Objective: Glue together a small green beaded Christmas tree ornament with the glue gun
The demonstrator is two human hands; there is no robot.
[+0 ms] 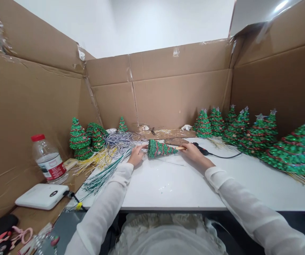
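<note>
Our left grip (137,155) grasps the broad base of a green tree (161,149), which is tipped sideways over the middle of the white tabletop (184,191), narrow end pointing right. Our right grip (192,152) is closed on a tan stick (179,148) at that narrow end; we cannot tell whether the two are joined. Just to the right we see a black corded tool (200,149). Green strands (103,177) spread to our left, and star-topped trees (259,136) stand at the far right.
</note>
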